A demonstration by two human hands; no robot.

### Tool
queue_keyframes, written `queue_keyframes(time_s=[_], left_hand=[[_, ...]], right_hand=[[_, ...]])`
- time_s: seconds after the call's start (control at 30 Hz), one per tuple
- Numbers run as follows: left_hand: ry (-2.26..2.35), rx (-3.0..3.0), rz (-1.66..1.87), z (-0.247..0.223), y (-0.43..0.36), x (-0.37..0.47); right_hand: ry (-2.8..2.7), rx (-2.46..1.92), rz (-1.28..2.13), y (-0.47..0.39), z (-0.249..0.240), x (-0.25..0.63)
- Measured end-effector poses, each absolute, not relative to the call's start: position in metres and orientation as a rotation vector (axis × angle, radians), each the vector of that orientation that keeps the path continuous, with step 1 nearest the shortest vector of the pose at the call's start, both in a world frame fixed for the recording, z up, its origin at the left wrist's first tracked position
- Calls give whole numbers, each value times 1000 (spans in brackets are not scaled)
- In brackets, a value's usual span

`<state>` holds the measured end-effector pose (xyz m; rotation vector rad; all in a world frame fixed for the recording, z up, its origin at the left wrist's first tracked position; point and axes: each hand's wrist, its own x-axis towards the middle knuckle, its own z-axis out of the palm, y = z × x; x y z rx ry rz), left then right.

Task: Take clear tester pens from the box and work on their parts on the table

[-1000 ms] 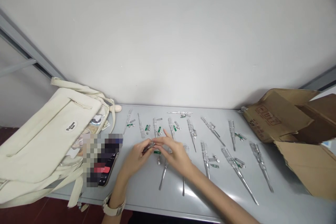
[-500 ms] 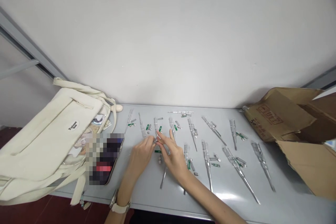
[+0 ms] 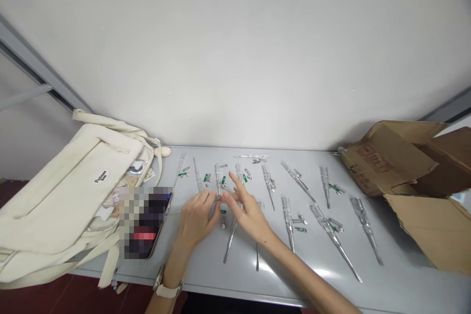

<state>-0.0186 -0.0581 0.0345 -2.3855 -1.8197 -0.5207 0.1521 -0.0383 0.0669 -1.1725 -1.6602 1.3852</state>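
Observation:
My left hand [image 3: 198,216] is closed around what looks like a clear-handled voltage tester screwdriver, mostly hidden by the fingers. A thin metal line, apparently its shaft [image 3: 173,213], sticks out to the left. At the handle end, my right hand [image 3: 246,211] has its thumb and a finger against the tip, with the index finger raised and stretched out. Just below the fingertips lie a green strip [image 3: 223,212] and small metal parts [image 3: 223,223]. Another tester screwdriver [image 3: 230,241] lies partly under my right hand, and one more [image 3: 218,176] lies beyond the fingertips.
Several tester screwdrivers with springs and green strips lie spread over the grey table [image 3: 401,245], such as one at right [image 3: 366,228]. A cream bag [image 3: 69,186] and a phone [image 3: 160,225] are at left. An open cardboard box [image 3: 382,162] stands at right.
My right index finger has lifted and straightened, and the right hand has opened somewhat and shifted right. My left hand stays nearly in place, with its thumb now lower. The view has shifted slightly.

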Motion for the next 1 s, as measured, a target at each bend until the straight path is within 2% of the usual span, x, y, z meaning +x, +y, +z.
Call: queue_keyframes(time_s=[0.33,0.5,0.73,1.0], left_hand=[[-1775,-2400,-584,34,-61,-20],[-1749,-2398,-590,33,-62,-19],[-1773,-2353,-665,30,-62,-20],[-1830,-2317,-789,31,-63,-20]], right_hand=[[-1643,-1198,1537,-13,92,168],[-1582,-1224,1799,-6,102,174],[-1499,-1102,1994,-6,102,177],[-1626,-1141,1709,4,91,201]])
